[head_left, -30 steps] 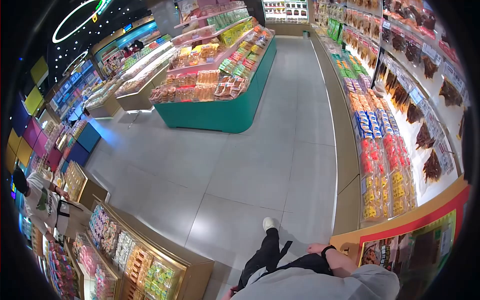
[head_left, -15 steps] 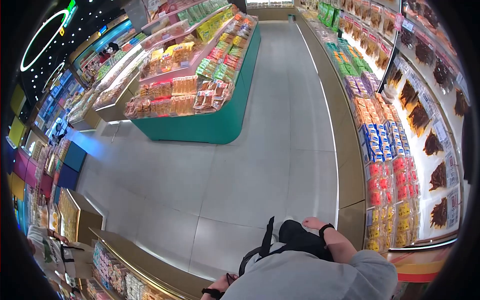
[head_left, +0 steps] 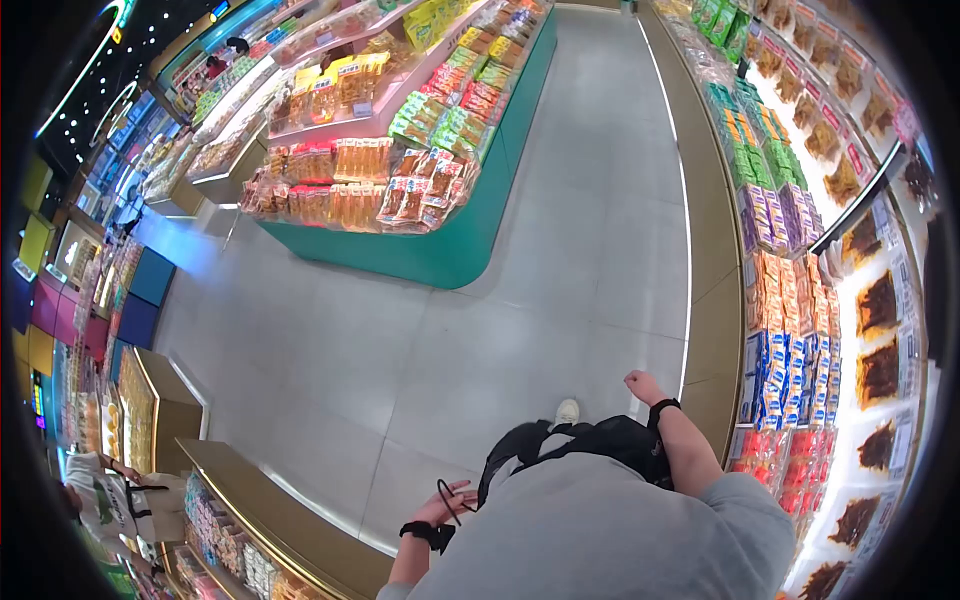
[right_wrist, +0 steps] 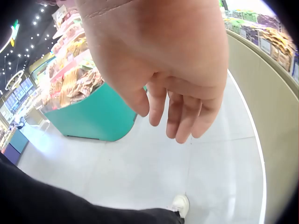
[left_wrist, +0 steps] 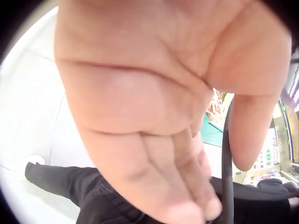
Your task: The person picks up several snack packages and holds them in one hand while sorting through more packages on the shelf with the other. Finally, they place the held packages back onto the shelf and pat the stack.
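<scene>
In the head view my left hand (head_left: 440,506) hangs low beside my body, a black wristband above it. A thin black cord (head_left: 441,488) loops by its fingers. From the left wrist the palm fills the picture, its fingers loosely bent; the dark cord (left_wrist: 227,163) passes between thumb and fingers, and no grip on it shows. My right hand (head_left: 645,385) is out ahead on the other side, below a black wristband. Its fingers (right_wrist: 180,119) droop, relaxed, in the right wrist view, with nothing held. Grey floor lies beneath it.
A green-based display island (head_left: 400,258) stacked with packaged snacks stands ahead. Along the right runs a long shelf (head_left: 715,320) of packets. A low display case (head_left: 290,520) is at the lower left, near a person (head_left: 125,500). Grey floor (head_left: 440,350) lies between.
My left hand has come up into fuller view with the cord loop. My right hand has swung forward. The shelves on the right have shifted as I walk and my head turns.
</scene>
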The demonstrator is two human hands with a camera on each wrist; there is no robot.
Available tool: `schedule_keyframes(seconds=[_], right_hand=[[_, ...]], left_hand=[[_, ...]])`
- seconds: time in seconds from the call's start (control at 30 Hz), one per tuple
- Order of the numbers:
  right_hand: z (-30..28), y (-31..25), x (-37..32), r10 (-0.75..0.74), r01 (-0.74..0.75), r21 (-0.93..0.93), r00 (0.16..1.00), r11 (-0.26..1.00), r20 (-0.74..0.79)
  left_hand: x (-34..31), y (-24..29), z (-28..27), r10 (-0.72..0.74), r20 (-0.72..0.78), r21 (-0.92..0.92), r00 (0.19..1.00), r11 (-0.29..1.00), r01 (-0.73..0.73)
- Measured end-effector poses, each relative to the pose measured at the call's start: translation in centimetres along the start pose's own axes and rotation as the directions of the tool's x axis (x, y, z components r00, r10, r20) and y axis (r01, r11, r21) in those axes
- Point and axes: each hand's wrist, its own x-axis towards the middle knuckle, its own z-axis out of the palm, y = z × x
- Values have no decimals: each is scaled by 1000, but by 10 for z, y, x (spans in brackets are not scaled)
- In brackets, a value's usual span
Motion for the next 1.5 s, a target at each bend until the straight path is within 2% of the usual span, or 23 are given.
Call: schedule_keyframes(seconds=[0.1,0.13,0.2,0.27,0.3,0.37,0.43,0.53,0.6,0.63,0.7,0.73,0.83,0.93,1.0,1.07,1.13,1.17,1.23,1.27,1.37,1.43,1.5], right_hand=[[-16,-22,37,30,-41,107,994,993,101],[-16,-25,45,35,-47,97,992,994,120],[-18,-31,69,39,-86,93,905,992,424],[-33,-39,96,94,-143,60,859,988,504],[-36,-40,109,149,-200,28,811,979,566],[-33,-24,154,188,-216,-6,838,976,512],[-34,-20,203,142,-123,-74,909,990,391],[-61,-69,273,143,-157,5,910,988,389],[-76,-107,320,-31,47,-51,958,998,284],[-83,-127,341,-71,90,-63,966,994,249],[-99,-187,381,-160,176,-53,963,983,217],[-102,-214,397,-201,212,-28,954,977,224],[-127,-317,432,-462,511,-71,821,856,336],[-154,-436,444,-709,836,-105,517,538,481],[-150,-499,450,-787,892,94,337,443,517],[-141,-542,456,-828,835,354,194,421,527],[-124,-570,473,-743,819,414,22,398,669],[-117,-577,482,-738,818,423,2,390,675],[-106,-589,499,-617,525,583,-134,620,776],[-117,-606,505,-571,504,576,-186,643,800],[-124,-631,527,-557,577,553,-194,601,807],[-125,-643,546,-517,554,544,-224,630,826],[-134,-656,562,-402,576,456,-230,678,887]], left_hand=[[30,31,-1,158,-1,-126,988,980,-156],[32,45,-1,204,-135,-158,970,962,-224],[51,72,0,239,-276,-190,931,936,-296],[77,94,-10,459,-627,322,629,889,-327],[82,114,0,446,-641,314,625,895,-316],[101,176,32,805,-370,846,463,499,-190],[142,221,41,893,-186,930,409,294,-219],[190,309,63,934,-93,937,344,199,-288],[216,365,74,984,64,993,164,-46,-112],[231,389,75,984,60,992,168,-41,-117],[263,435,71,979,202,975,-5,-200,96],[273,457,74,980,197,976,4,-196,99],[297,521,90,985,168,986,-28,-168,13],[310,573,103,993,32,992,-114,-45,-120],[317,606,111,984,-93,945,-150,40,-326],[323,634,117,972,-145,919,-184,63,-389],[329,654,119,955,-201,890,-220,84,-448],[330,664,118,952,-194,892,-238,70,-446],[332,685,114,944,-194,901,-267,64,-428],[333,696,113,929,-221,891,-296,69,-448],[343,727,107,883,-302,861,-360,90,-500],[357,746,104,785,-485,726,-385,117,-678],[367,760,102,812,-432,783,-392,122,-610]])
